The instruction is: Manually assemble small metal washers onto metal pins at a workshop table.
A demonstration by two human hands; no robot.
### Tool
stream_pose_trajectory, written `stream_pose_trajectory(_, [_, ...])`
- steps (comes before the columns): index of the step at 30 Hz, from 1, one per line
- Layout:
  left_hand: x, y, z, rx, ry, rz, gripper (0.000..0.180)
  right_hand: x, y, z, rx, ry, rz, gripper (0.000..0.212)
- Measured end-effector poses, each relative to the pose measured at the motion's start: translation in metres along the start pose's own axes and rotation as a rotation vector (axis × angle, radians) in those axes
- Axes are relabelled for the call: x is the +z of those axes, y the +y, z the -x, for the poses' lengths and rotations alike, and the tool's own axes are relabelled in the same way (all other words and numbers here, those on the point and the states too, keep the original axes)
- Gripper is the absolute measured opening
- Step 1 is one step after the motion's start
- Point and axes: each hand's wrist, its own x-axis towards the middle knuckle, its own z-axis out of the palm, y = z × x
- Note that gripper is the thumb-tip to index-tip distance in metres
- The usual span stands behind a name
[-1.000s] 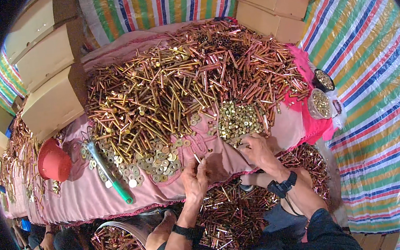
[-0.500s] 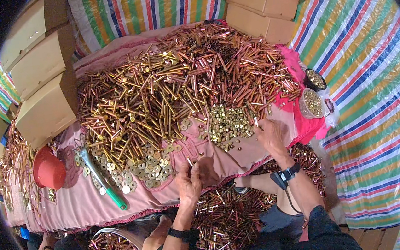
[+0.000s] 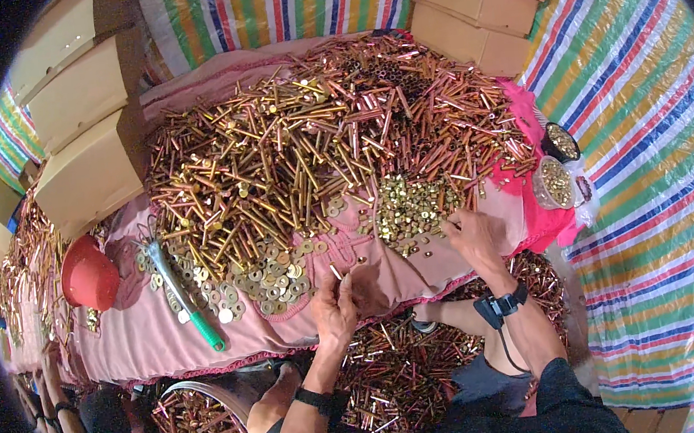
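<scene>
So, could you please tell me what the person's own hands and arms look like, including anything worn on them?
Both the left hand and right hand are gloveless. A plain black band circles the left wrist; the right wears a dark, boxy strapped device with a thin dark cable. The right arm has a dark sleeve.

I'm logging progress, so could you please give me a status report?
Left hand holding metal piece. Right hand beside nuts, grip unclear. Green-handled tool lies off left.
</scene>
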Motion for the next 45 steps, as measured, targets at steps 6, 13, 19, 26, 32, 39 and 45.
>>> stream_pose_trajectory(6, [-0.002,0.011,0.007,-0.071,0.095,0.105,0.012,0.029,-0.073,0.023,-0.187,-0.278,-0.358,0.017])
stream_pose_trajectory(13, [-0.014,0.029,0.031,0.093,0.072,-0.157,0.012,0.084,-0.127,0.026,-0.396,-0.237,-0.326,0.025])
stream_pose_trajectory(19, [-0.023,0.034,0.038,0.138,0.027,-0.224,0.01,0.099,-0.164,0.005,-0.337,-0.27,-0.228,0.029])
stream_pose_trajectory(26, [-0.031,0.016,0.024,0.021,0.096,-0.186,0.014,0.103,-0.159,0.002,-0.376,-0.238,-0.254,0.023])
stream_pose_trajectory(32, [-0.018,0.017,0.016,0.152,0.135,-0.207,0.015,0.113,-0.15,-0.011,-0.458,-0.191,-0.152,0.025])
stream_pose_trajectory(39, [-0.027,-0.001,0.016,0.085,0.174,-0.214,0.012,0.064,-0.159,0.014,0.087,-0.609,-0.878,0.039])
stream_pose_trajectory(45, [-0.013,0.012,0.013,0.13,0.113,-0.183,0.02,0.05,-0.167,0.026,-0.013,-0.674,-0.826,0.037])
